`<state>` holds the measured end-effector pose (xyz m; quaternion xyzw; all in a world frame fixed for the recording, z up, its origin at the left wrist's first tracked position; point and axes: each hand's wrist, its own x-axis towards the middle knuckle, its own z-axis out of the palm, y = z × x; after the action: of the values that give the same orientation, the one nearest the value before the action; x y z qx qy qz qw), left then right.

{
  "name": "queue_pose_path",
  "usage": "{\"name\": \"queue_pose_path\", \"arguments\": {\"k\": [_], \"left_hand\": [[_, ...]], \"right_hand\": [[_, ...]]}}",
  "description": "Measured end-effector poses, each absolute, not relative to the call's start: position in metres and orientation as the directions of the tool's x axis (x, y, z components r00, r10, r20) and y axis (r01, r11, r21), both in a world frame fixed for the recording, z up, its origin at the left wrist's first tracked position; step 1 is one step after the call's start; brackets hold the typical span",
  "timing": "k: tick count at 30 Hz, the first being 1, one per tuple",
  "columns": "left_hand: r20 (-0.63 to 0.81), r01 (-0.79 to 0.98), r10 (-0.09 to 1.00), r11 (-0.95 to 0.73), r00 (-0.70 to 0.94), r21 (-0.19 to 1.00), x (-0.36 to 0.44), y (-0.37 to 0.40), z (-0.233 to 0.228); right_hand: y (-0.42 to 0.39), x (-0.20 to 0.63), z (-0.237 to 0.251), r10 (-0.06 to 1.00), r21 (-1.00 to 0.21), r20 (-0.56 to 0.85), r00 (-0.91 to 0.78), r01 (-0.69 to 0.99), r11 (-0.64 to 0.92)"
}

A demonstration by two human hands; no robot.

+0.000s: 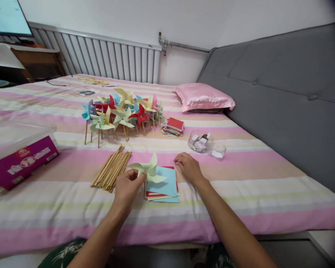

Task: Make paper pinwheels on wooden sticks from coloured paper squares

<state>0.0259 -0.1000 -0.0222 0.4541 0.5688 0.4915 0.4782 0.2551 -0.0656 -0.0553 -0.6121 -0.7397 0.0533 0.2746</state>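
Between the thumb and fingers of my left hand [127,186] is a pale green paper pinwheel [150,170], its blades folded in; no stick shows on it. It hovers over a stack of square papers [164,181], blue on top with red and cream edges below. My right hand [188,167] rests on the bedspread just right of that stack, fingertips pinched together. Whatever they hold, if anything, is too small to make out. Left of my left hand lies a bundle of thin wooden sticks [111,168].
Finished pinwheels [123,111] on sticks stand grouped behind. A second paper stack [173,126] lies right of them, near a clear round container [200,142] and its lid-like piece [217,151]. A purple-labelled plastic box [24,160] is at left, a pink pillow [205,97] at back right.
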Motion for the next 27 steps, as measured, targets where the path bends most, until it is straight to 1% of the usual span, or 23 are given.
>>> {"name": "queue_pose_path", "arguments": {"k": [10,13,17,20,22,23,25,27], "left_hand": [[-0.102,0.03,0.987,0.106,-0.122,0.994,0.026,-0.101,-0.026],[-0.094,0.045,0.988,0.1,-0.122,0.994,0.026,-0.101,-0.026],[-0.073,0.034,0.991,0.077,-0.109,0.996,0.026,-0.101,-0.028],[-0.081,0.016,0.991,0.083,-0.104,0.996,0.025,-0.102,-0.028],[-0.082,-0.003,0.992,0.082,-0.094,0.997,0.026,-0.103,-0.028],[-0.08,-0.014,0.993,0.079,-0.09,0.997,0.026,-0.103,-0.028],[-0.079,-0.034,0.993,0.077,-0.086,0.996,0.028,-0.104,-0.027],[-0.086,-0.043,0.992,0.083,-0.087,0.996,0.03,-0.106,-0.026]], "right_hand": [[-0.065,0.253,-0.057,0.929,-0.344,0.345,-0.134,0.903,0.257],[-0.065,0.251,-0.057,0.928,-0.344,0.348,-0.132,0.903,0.258],[-0.07,0.246,-0.046,0.918,-0.377,0.375,-0.125,0.885,0.275],[-0.081,0.238,-0.03,0.91,-0.448,0.402,-0.101,0.845,0.292],[-0.093,0.23,-0.018,0.903,-0.652,0.426,-0.053,0.674,0.347],[-0.099,0.225,-0.014,0.909,-0.73,0.413,-0.046,0.58,0.361],[-0.113,0.214,-0.006,0.929,-0.841,0.367,-0.055,0.406,0.357],[-0.127,0.202,-0.001,0.939,-0.894,0.331,-0.088,0.29,0.342]]}}
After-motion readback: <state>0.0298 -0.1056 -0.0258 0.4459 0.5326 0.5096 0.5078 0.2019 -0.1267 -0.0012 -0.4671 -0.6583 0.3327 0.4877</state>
